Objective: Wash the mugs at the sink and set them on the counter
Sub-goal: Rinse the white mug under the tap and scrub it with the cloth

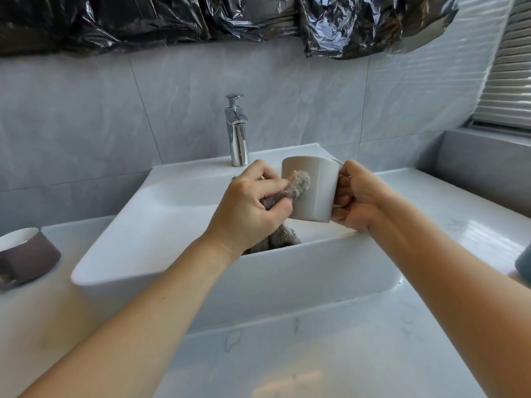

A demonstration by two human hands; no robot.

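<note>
My right hand (355,193): fingers curled through the handle of a beige mug (311,189), gripping it; the mug is upright, slightly tilted, held above the sink (138,234), its inside hidden from me. My left hand (253,205): fingers and thumb closed round a grey cloth (298,185), pressing its bunched end against the mug's outer wall just below the rim. The rest of the cloth hangs under the left hand down into the basin, near its front wall. Sink: white, rectangular, raised on the counter (316,354); apart from the cloth's trailing end I cannot tell what it holds, as my arms cover much of it. Tap (237,133): chrome, upright at the back edge of the sink, just behind my left hand. Counter, left of the sink: a brown mug (27,255), white inside, handle turned toward me; it stands well apart from the held mug, and I cannot make out its contents. Counter, far right edge: a sliver of a blue-grey object (523,264), cut off by the frame, kind uncertain. Wall behind: grey tiles, with black plastic sheeting (201,18) along the top. Upper right: window blinds (508,81).
</note>
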